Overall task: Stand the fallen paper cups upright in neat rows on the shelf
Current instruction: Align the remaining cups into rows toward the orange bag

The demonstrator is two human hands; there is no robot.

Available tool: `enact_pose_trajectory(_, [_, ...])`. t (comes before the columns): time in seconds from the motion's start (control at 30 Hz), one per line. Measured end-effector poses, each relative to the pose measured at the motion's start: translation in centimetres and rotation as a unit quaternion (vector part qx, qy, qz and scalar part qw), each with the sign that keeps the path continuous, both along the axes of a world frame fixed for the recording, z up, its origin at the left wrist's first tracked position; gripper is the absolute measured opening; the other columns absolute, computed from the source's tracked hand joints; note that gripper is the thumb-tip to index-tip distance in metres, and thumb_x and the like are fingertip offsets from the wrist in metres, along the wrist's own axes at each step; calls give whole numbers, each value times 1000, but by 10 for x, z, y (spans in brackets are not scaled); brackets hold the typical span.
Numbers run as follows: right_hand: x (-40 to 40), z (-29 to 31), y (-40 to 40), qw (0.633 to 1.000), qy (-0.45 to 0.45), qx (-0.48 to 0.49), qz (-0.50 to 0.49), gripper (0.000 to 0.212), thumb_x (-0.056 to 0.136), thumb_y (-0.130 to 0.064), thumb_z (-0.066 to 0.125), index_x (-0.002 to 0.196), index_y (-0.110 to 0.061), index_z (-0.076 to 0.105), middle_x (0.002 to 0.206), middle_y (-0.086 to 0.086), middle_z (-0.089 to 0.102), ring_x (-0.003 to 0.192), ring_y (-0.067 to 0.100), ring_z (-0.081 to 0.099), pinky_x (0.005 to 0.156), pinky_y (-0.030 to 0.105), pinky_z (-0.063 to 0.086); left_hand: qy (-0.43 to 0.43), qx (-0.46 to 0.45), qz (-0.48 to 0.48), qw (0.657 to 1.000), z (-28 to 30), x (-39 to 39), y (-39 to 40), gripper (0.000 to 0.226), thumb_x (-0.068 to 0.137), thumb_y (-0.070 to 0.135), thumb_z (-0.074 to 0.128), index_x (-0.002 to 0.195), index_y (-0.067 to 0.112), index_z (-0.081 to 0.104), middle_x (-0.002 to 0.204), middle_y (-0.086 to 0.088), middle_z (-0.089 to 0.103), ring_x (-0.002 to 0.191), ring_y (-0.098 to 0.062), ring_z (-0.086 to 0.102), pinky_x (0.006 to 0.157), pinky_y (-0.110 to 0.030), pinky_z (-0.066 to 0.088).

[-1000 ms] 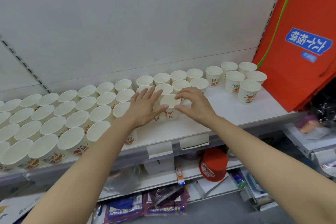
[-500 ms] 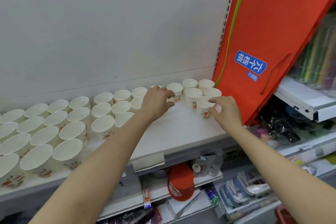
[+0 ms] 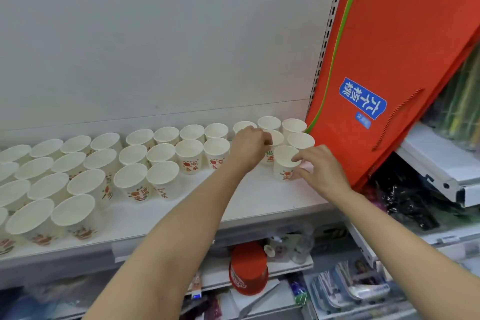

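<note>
Several white paper cups with red print stand upright in rows along the white shelf (image 3: 259, 205). Near the right end, my left hand (image 3: 249, 147) has its fingers curled round a cup (image 3: 276, 138) in the second row. My right hand (image 3: 318, 169) pinches the rim and side of the front cup (image 3: 283, 163), which stands upright apart from the rows. Two more cups (image 3: 293, 126) stand behind it against the back panel. The left hand hides most of the cup it holds.
A large orange bag (image 3: 389, 60) leans at the shelf's right end, close to the last cups. Bare shelf surface lies in front of the right-hand cups. A red tub (image 3: 248, 270) and packets sit on the lower shelf. Another shelf (image 3: 436, 171) juts out at right.
Both hands left the middle cups and moved right along the shelf to the end group. The view shifted right with them. The right hand now holds the front cup.
</note>
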State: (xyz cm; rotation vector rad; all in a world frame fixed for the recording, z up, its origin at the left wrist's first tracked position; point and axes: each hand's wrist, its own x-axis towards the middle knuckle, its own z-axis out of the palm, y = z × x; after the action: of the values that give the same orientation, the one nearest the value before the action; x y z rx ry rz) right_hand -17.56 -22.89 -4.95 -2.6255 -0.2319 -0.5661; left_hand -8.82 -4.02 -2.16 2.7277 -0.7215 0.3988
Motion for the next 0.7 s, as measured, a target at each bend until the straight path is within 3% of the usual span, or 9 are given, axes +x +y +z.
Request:
enact_pose_trajectory(0.13, [5, -4, -2, 1000, -3, -15, 8, 12, 76, -16, 78, 85, -21, 72, 91, -9, 68, 93, 16, 46, 76, 28, 35, 11, -109, 12, 994, 4, -28, 37, 11, 90, 32, 63, 90, 24, 70, 90, 5, 66, 90, -17, 55, 69, -34, 44])
enact_pose_trajectory(0.27, [2, -4, 19, 999, -30, 15, 31, 9, 75, -17, 79, 81, -19, 73, 85, -7, 68, 89, 18, 48, 75, 29, 35, 13, -139, 34, 990, -2, -60, 94, 11, 88, 38, 66, 87, 28, 70, 85, 13, 66, 84, -10, 55, 64, -30, 43])
enact_pose_trajectory(0.47, [-1, -6, 90, 994, -25, 2, 104, 8, 78, -21, 77, 84, -20, 72, 88, -8, 69, 90, 18, 51, 76, 34, 45, 43, -83, 65, 994, -6, -80, 155, 7, 86, 36, 69, 85, 30, 71, 88, 13, 67, 88, -11, 52, 70, -30, 42])
enact_pose_trajectory(0.7, [3, -7, 129, 996, -23, -16, 85, 9, 81, -19, 72, 89, -17, 71, 97, -4, 68, 97, 20, 49, 80, 36, 46, 26, -9, 75, 997, -12, -75, 166, 8, 85, 34, 68, 87, 27, 72, 90, 8, 69, 95, -16, 56, 65, -27, 36])
